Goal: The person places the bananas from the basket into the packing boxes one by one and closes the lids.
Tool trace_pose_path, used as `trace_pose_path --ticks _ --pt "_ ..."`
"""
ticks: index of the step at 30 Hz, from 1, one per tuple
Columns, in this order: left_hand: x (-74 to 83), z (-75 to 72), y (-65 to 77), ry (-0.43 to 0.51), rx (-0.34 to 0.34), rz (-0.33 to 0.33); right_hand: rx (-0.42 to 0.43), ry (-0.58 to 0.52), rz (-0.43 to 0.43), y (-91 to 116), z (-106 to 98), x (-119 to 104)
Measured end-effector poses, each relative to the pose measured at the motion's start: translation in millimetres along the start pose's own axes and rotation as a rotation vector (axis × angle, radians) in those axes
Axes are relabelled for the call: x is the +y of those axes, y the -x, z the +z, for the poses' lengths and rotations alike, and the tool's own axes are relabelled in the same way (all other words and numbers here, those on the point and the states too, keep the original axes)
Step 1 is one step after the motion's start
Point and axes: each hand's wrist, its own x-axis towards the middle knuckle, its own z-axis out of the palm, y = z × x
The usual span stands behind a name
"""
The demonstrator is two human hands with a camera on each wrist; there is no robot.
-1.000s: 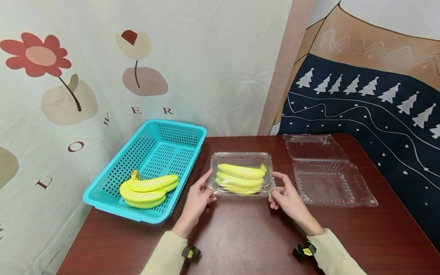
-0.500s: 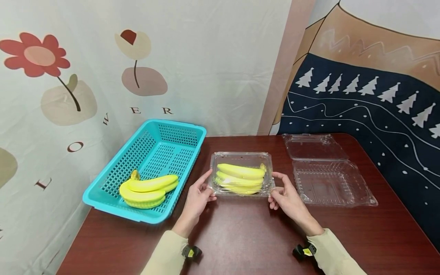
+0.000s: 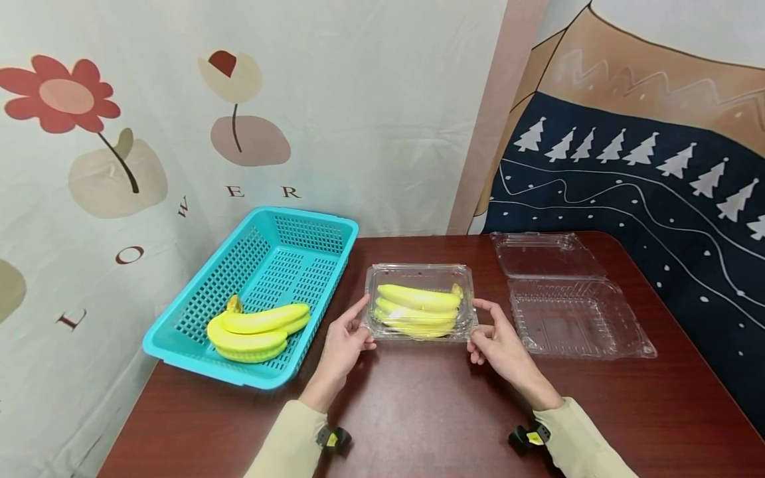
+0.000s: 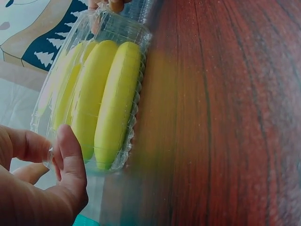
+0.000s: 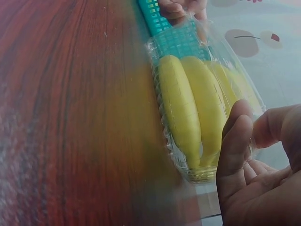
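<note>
Pinching one clamshell (image 3: 418, 267), two hands (image 3: 343, 343) (image 3: 501, 346), one banana bunch (image 3: 418, 311) inside

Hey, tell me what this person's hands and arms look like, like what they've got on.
The left hand and right hand are bare, with no gloves. The left sleeve and right sleeve are long, plain and pale cream. The left wrist device and right wrist device are small and black with yellow-green patches. No cables show.
</note>
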Motion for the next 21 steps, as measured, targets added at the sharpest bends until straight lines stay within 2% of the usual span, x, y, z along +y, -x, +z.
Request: trace_pose_path --ticks 7,14,21 --pt "0.1 0.0 -0.4 -0.007 0.004 -0.002 0.001 0.009 -0.028 -0.6 -0.3 0.3" --pt "0.6 -0.3 0.8 -0.021 0.001 0.011 0.046 0.029 0.012 -1.7 0.9 0.3" --pt "1.0 -0.1 1.8 0.013 -0.003 0.0 0.083 0.054 0.028 -2.7 1.3 -0.3"
